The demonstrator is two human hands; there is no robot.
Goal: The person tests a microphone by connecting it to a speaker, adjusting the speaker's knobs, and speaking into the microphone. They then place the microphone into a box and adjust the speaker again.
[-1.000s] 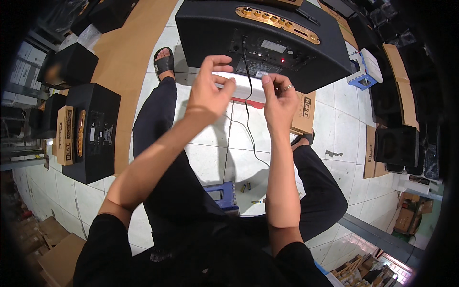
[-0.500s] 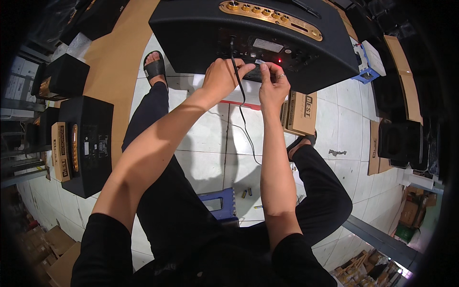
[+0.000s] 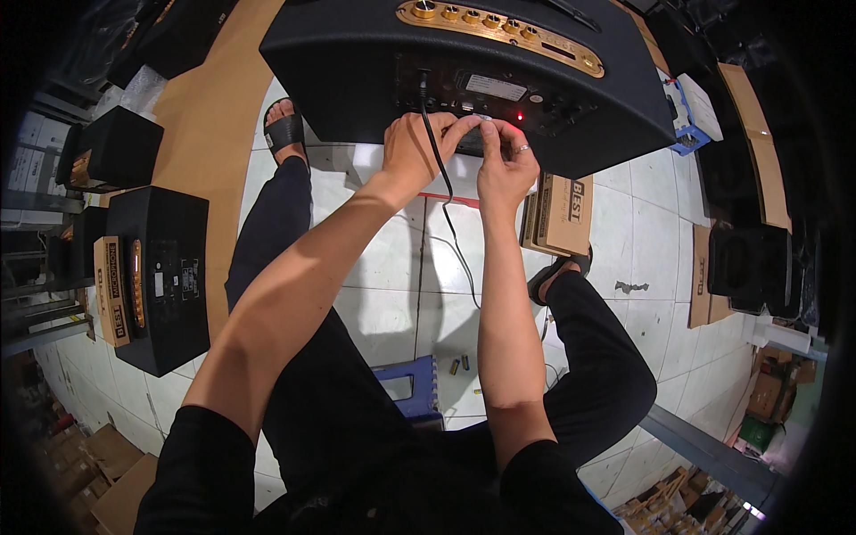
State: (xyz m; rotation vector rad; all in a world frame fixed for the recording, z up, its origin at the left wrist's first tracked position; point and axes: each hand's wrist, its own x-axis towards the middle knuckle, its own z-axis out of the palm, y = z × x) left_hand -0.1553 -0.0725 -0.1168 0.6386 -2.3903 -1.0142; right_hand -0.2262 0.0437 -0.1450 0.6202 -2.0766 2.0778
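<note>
A large black speaker cabinet (image 3: 348, 80) stands in front of me, with a gold knob strip (image 3: 499, 34), a rear socket panel (image 3: 495, 86) and a lit red light. My left hand (image 3: 419, 150) is pinched at the panel's lower part, its thumb reaching to a small pale piece (image 3: 482, 119), too small and covered to identify. My right hand (image 3: 506, 168) has thumb and forefinger closed on that piece, just beside the left thumb. A black cable (image 3: 450, 203) runs from a socket across the back of my left hand to the floor.
Cardboard boxes (image 3: 557, 214) lie beside my right foot, a blue-white item (image 3: 691, 111) right of the cabinet. More speakers (image 3: 174, 250) stand left on brown cardboard (image 3: 205, 125). A blue stool (image 3: 415, 392) is below my arms, near small batteries (image 3: 459, 366) on the tiled floor.
My hands moved from raised and apart to together against the panel, fingers closed round the small piece. The cabinet appears slightly higher and further left in view.
</note>
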